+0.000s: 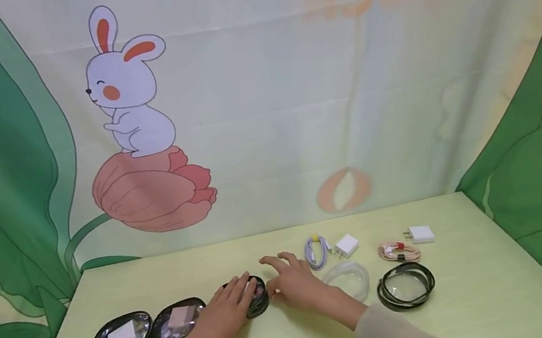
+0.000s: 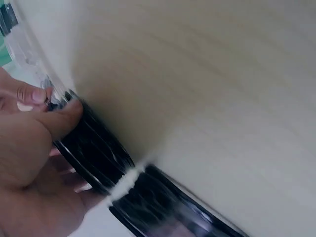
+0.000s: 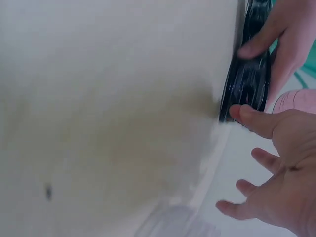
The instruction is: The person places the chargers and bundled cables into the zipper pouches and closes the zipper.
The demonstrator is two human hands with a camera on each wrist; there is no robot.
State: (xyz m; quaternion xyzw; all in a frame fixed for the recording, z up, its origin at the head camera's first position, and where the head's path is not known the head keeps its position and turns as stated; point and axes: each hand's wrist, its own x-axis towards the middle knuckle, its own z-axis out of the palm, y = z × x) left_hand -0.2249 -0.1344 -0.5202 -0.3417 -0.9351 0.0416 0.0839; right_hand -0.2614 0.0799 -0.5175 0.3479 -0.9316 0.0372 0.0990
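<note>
A small oval zip pouch with a clear top and black rim lies at mid-table, partly hidden under my left hand. In the left wrist view, that hand's thumb and fingers grip the black side of the pouch. At the pouch's right end is my right hand. The right wrist view shows its thumb and index fingertips pinched together at the black end, with the other fingers spread. What lies between those fingertips is hidden.
Two similar filled pouches, one far left and one beside it, stand in the row. To the right lie a purple cable, a white charger, a pink cable, another charger, a white-rimmed pouch and a black-rimmed pouch.
</note>
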